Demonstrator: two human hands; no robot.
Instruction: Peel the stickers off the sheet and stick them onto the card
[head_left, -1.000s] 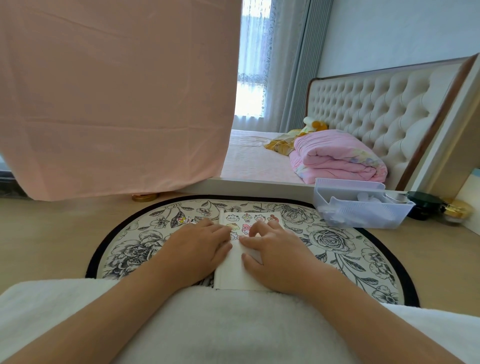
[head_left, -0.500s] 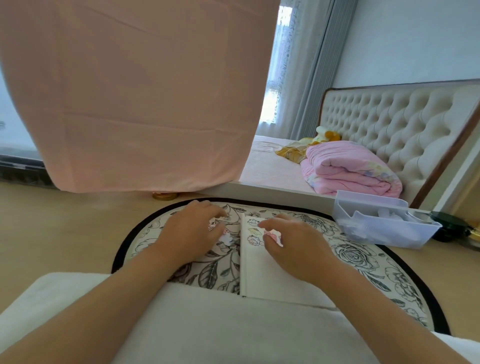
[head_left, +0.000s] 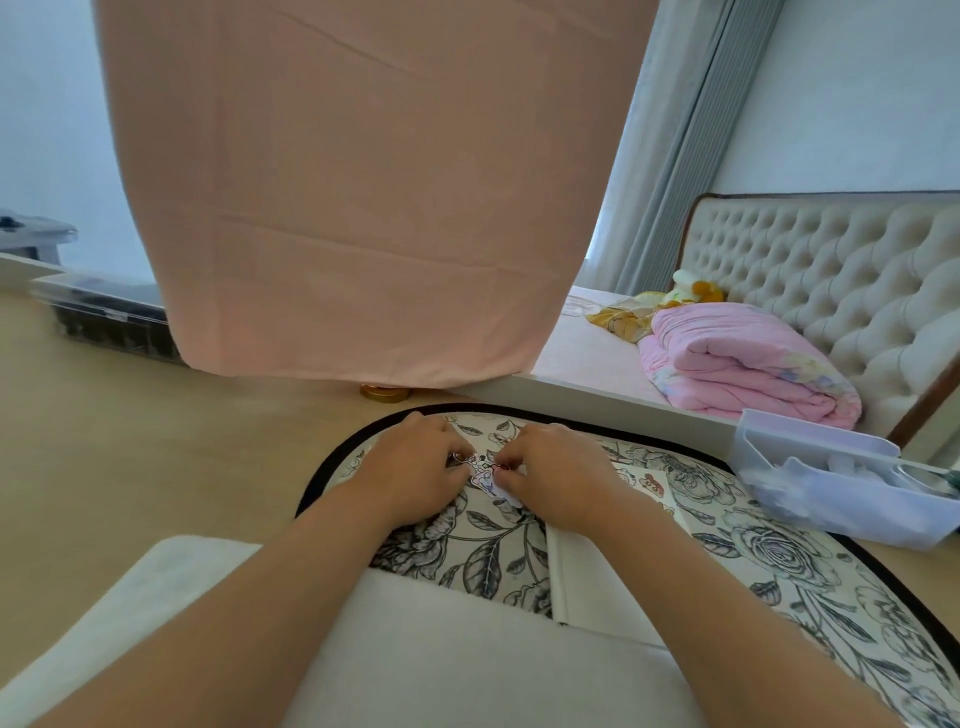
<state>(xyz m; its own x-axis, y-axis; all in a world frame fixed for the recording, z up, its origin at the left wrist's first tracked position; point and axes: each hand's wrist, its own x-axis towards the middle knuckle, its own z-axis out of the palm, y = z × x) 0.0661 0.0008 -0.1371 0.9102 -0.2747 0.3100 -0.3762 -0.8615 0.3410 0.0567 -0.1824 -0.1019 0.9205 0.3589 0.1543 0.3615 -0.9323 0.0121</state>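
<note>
Through the head camera, both hands meet over the floral mat. The left hand pinches the small sticker sheet, and the right hand curls its fingertips onto the sheet's other edge, apparently picking at a sticker. The white card lies just beside it, under the right wrist. Pulled too sharply, the sticker could tear or fold onto itself. I can read no writing anywhere.
</note>
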